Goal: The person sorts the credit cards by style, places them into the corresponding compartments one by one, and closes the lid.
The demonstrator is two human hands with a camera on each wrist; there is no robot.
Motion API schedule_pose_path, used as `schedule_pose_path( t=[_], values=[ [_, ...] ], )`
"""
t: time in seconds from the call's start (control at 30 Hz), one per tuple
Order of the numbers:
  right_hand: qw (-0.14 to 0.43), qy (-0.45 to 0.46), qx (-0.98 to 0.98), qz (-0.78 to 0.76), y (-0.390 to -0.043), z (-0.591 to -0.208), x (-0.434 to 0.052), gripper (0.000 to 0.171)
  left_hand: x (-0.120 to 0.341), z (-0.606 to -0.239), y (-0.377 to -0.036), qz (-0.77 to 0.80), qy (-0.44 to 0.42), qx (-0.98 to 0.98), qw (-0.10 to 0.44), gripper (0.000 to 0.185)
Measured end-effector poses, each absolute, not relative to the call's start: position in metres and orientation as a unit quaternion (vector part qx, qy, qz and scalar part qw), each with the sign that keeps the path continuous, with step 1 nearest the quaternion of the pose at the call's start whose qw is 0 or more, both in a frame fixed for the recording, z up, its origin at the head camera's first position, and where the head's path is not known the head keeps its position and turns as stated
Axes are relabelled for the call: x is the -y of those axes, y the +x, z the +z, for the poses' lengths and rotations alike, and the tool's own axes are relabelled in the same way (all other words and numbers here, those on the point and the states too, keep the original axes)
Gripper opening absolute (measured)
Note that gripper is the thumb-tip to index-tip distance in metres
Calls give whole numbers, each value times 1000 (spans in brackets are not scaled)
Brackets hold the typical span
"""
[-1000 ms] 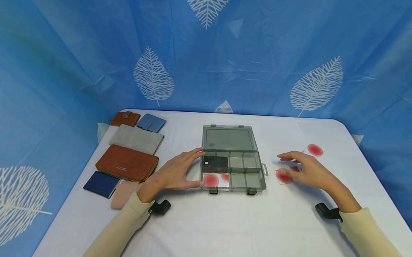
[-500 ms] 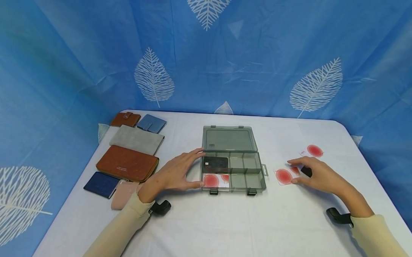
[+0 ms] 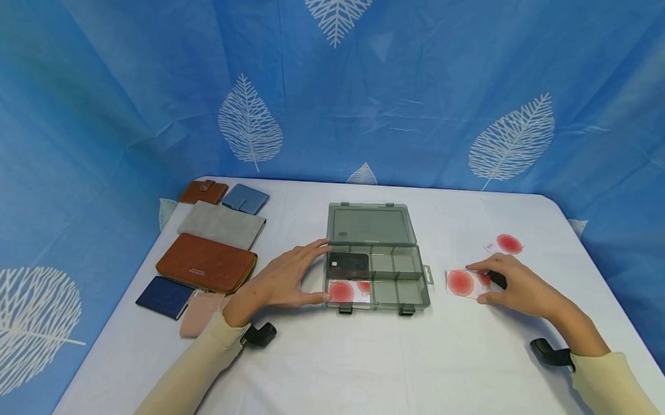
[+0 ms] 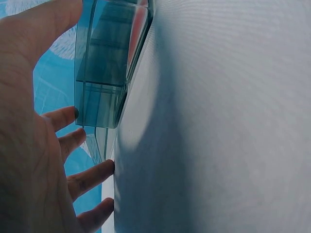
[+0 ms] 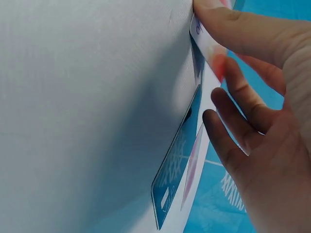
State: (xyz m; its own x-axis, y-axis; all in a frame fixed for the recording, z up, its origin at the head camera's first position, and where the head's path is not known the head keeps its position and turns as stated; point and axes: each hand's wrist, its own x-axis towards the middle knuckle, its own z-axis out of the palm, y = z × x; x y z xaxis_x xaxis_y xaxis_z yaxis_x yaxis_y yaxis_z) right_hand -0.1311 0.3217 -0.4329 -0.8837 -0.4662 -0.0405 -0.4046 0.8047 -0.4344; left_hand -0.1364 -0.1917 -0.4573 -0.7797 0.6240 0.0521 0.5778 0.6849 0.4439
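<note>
My right hand pinches a white card with red circles between thumb and fingers. In the right wrist view the held card is tilted off the cloth. Beyond it lies a dark card, partly hidden by the hand in the head view. My left hand rests with spread fingers at the left side of a green translucent compartment box, thumb at the front corner and fingertips at the back one. Inside the box, a black card lies behind a red-and-white card.
The box's lid stands folded back. Another red-circled card lies behind my right hand. On the left are a brown wallet, a grey wallet, a navy wallet, a pink wallet and smaller ones.
My right hand has moved right and back over the red-circled card, then taken hold of it and lifted it slightly. The left hand and the box have stayed in place.
</note>
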Motion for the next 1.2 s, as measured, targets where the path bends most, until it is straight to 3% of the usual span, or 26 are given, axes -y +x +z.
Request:
schedule_pose_path(
  t=[0.73, 0.93, 1.2],
  values=[
    [-10, -202, -941, -273, -123, -433, -315, 37, 191, -457, -136, 229, 338, -912, 38, 101],
    [-63, -213, -921, -321, -125, -426, -296, 35, 191, -456, -136, 225, 337, -913, 37, 101],
    [-70, -247, -901, -350, -123, -417, -251, 35, 191, -457, -136, 221, 332, -916, 35, 100]
  ],
)
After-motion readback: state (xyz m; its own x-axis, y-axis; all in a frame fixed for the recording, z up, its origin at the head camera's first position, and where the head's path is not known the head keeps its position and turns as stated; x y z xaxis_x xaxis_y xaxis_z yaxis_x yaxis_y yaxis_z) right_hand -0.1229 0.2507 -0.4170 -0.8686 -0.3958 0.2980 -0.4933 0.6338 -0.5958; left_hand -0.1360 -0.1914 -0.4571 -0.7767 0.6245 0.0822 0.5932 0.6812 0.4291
